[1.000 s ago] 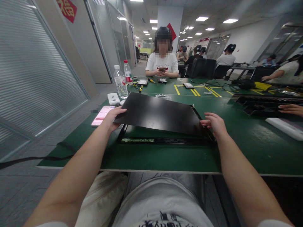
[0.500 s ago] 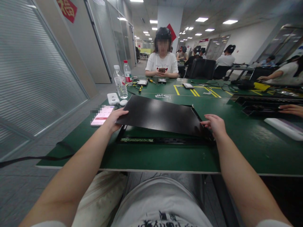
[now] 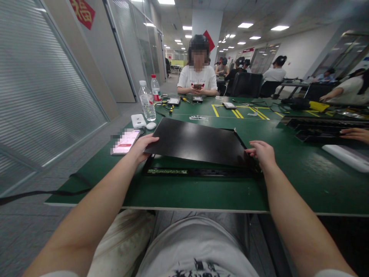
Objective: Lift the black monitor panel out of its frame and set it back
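Observation:
A thin, glossy black screen panel point(image 3: 198, 140) lies tilted over a black frame point(image 3: 213, 172), its left side raised higher than its right. My left hand point(image 3: 144, 147) is closed on the panel's left edge, thumb on top and fingers underneath. At the right edge my right hand point(image 3: 261, 154) pinches the panel's corner beside the frame's right side. A green circuit strip point(image 3: 167, 171) shows along the frame's near edge. The panel hides most of the frame's inside.
Left of the panel are a lit phone point(image 3: 126, 141), a white device point(image 3: 138, 121) and a water bottle point(image 3: 147, 102). A person point(image 3: 197, 75) sits across the green table point(image 3: 201, 196). Black frames point(image 3: 314, 129) and a co-worker's hand point(image 3: 356, 134) are at the right.
My left hand and the panel's left edge have shifted very slightly to the right. The right hand's grip looks the same.

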Demonstrator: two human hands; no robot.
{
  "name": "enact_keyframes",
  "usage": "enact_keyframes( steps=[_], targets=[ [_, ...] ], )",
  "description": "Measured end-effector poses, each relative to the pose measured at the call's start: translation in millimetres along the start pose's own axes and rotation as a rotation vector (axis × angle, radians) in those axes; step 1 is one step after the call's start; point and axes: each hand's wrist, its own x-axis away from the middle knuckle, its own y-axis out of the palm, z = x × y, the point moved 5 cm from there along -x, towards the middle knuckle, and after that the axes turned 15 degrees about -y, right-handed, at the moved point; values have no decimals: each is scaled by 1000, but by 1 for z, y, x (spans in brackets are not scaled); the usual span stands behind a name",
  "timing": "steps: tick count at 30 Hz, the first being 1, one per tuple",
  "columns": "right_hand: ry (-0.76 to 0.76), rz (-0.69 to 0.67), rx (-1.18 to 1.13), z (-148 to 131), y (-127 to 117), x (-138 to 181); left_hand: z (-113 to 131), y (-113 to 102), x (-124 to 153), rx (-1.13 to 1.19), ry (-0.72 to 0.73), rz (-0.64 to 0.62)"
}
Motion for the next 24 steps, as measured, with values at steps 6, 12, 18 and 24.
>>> enact_keyframes(
  steps=[6, 12, 18, 24],
  targets=[
    [-33, -5, 26, 8, 0, -4, -1, 1, 1, -30, -5, -7],
    [-96, -27, 92, 19, -2, -10, -2, 1, 1, -44, -23, -3],
    [-149, -47, 177, 26, -5, -15, -5, -1, -2, -57, -30, 17],
    [-139, -52, 241, 27, -5, -15, -6, -4, -6, -82, -35, 31]
  ],
)
